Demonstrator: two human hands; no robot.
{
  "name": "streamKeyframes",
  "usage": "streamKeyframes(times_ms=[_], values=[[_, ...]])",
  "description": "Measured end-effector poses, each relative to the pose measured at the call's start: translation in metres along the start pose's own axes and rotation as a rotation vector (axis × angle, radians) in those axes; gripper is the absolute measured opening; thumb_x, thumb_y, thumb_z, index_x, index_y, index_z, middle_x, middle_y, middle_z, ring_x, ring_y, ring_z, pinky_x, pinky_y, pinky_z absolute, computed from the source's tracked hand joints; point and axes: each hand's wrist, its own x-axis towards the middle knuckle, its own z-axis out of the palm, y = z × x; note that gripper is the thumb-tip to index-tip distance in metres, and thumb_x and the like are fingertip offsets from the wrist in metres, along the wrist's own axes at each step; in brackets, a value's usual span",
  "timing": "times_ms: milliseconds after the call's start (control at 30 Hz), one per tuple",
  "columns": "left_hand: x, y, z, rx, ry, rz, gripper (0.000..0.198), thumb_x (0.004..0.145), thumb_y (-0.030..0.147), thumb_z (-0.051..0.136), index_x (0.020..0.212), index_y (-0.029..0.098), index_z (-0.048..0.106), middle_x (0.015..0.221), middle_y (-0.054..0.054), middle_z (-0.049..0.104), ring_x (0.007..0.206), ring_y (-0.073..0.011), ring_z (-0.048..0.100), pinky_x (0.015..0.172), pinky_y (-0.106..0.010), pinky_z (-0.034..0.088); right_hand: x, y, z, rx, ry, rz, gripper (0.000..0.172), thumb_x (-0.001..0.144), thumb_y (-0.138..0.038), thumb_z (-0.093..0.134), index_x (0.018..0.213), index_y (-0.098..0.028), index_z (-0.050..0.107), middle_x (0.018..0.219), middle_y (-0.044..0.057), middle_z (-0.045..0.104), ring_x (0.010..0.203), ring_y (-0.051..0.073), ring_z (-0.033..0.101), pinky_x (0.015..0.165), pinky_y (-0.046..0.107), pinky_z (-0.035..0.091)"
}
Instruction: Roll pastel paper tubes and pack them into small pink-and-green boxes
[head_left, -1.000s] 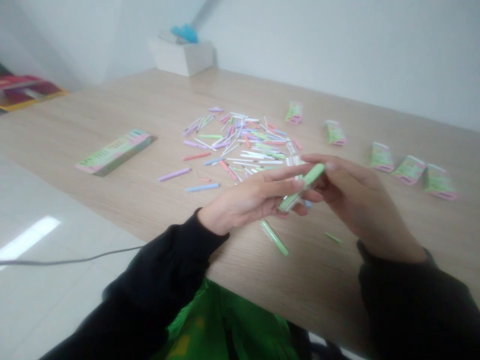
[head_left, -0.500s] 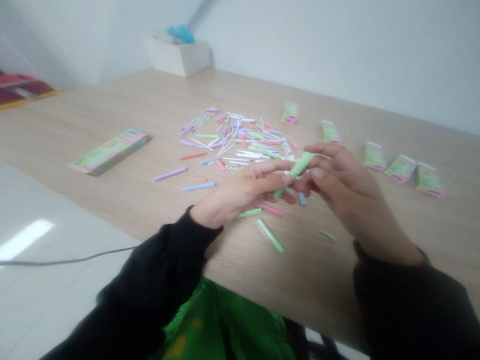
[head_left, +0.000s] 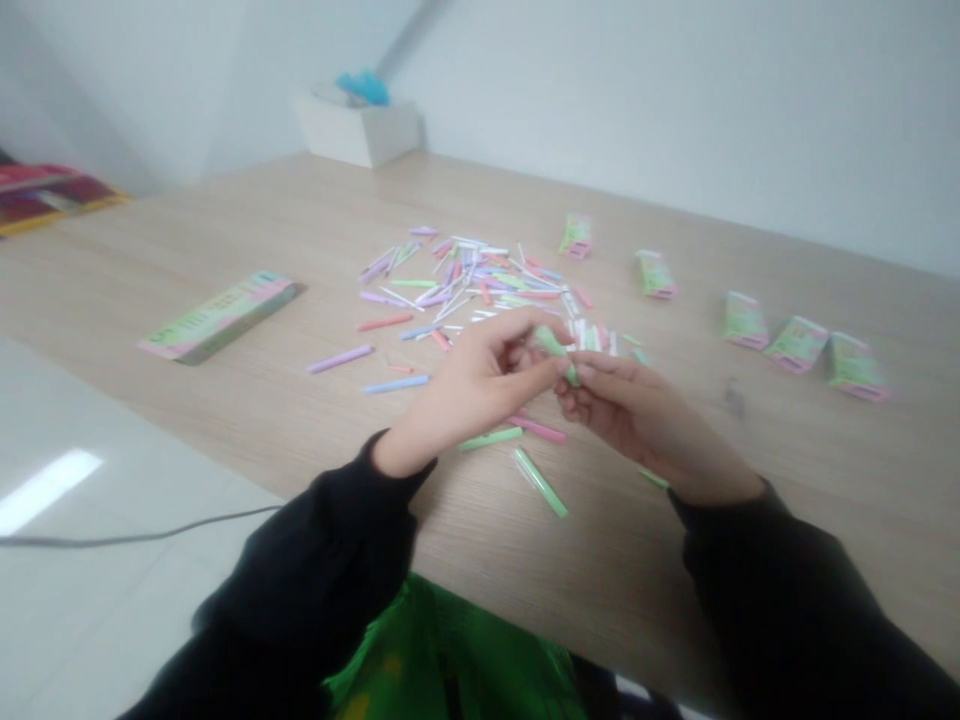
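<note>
A light green pen part [head_left: 553,345] is pinched between my two hands, above the near side of the loose pen parts. My left hand [head_left: 484,375] has its thumb and fingers closed on it, covering much of it. From the other side, the fingertips of my right hand [head_left: 637,405] close on its lower end. Below the hands lie a green pen piece with a clear section [head_left: 541,482], another green piece [head_left: 491,438] and a pink piece [head_left: 538,430]. Beyond them spreads a pile of purple, white, pink, blue and green pen parts [head_left: 465,275].
On the left lies a long green and pink box [head_left: 217,318]. Several small green and pink boxes [head_left: 799,345] stand along the right. A white container [head_left: 349,135] holding something blue [head_left: 364,88] is at the back wall. A cable [head_left: 150,535] runs across at lower left.
The green pen part has turned in my hands, its visible end now toward the upper left. My right hand has dropped and its fingers have closed in. My left fingers have curled further round it.
</note>
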Motion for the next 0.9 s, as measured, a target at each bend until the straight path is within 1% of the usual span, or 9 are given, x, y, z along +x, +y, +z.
streamKeyframes(times_ms=[100,233,367,533,633,733,900], values=[[0.001,-0.001,-0.001,0.040,0.025,0.044,0.009,0.082,0.017,0.077,0.088,0.018,0.070,0.063,0.004,0.055,0.052,-0.0081,0.043,0.049,-0.022,0.032,0.000,0.001,0.001,0.093,-0.005,0.094,0.008,0.092,-0.021,0.068,0.092,-0.017,0.075,0.079,0.000,0.070,0.069,0.008,0.066,0.069,0.016,0.058],[0.002,0.001,-0.004,0.067,0.059,0.053,0.009,0.082,0.019,0.076,0.088,0.017,0.070,0.067,0.002,0.059,0.054,-0.0087,0.046,0.050,-0.022,0.034,0.002,0.001,-0.003,0.211,-0.022,0.173,0.013,0.093,-0.015,0.061,0.090,-0.016,0.074,0.077,0.000,0.070,0.068,0.008,0.068,0.071,0.015,0.059],[0.003,0.002,-0.007,0.130,0.073,0.090,0.008,0.083,0.021,0.072,0.088,0.016,0.069,0.070,0.002,0.056,0.055,-0.0090,0.044,0.050,-0.022,0.033,0.004,0.001,-0.010,0.278,-0.079,0.232,0.014,0.092,-0.010,0.061,0.094,-0.013,0.074,0.078,0.001,0.072,0.070,0.008,0.069,0.071,0.014,0.060],[0.004,0.002,-0.011,0.141,0.094,0.074,0.008,0.085,0.022,0.068,0.089,0.015,0.067,0.071,0.001,0.054,0.058,-0.0097,0.044,0.053,-0.023,0.036,0.006,0.005,-0.016,0.327,-0.083,0.231,0.010,0.087,-0.007,0.069,0.093,-0.010,0.077,0.075,0.001,0.073,0.068,0.006,0.070,0.070,0.012,0.059],[0.004,0.003,-0.011,0.117,0.100,0.061,0.008,0.084,0.022,0.068,0.089,0.016,0.067,0.070,0.002,0.054,0.060,-0.0107,0.045,0.055,-0.024,0.037,0.004,0.005,-0.014,0.319,-0.065,0.212,0.008,0.084,-0.008,0.074,0.090,-0.010,0.078,0.075,0.001,0.073,0.066,0.004,0.068,0.068,0.010,0.058],[0.004,0.003,-0.011,0.106,0.105,0.064,0.007,0.085,0.023,0.068,0.088,0.016,0.067,0.070,0.002,0.053,0.061,-0.0110,0.046,0.055,-0.024,0.037,0.002,0.002,-0.011,0.285,-0.055,0.208,0.006,0.084,-0.010,0.076,0.089,-0.011,0.079,0.076,0.000,0.072,0.066,0.003,0.067,0.069,0.009,0.058],[0.002,0.004,-0.011,0.078,0.098,0.057,0.008,0.083,0.022,0.071,0.088,0.017,0.067,0.066,0.003,0.052,0.058,-0.0104,0.044,0.053,-0.023,0.035,0.000,-0.002,-0.010,0.261,-0.003,0.191,0.012,0.077,-0.011,0.084,0.089,-0.013,0.080,0.076,-0.001,0.072,0.066,0.003,0.066,0.067,0.008,0.057]])
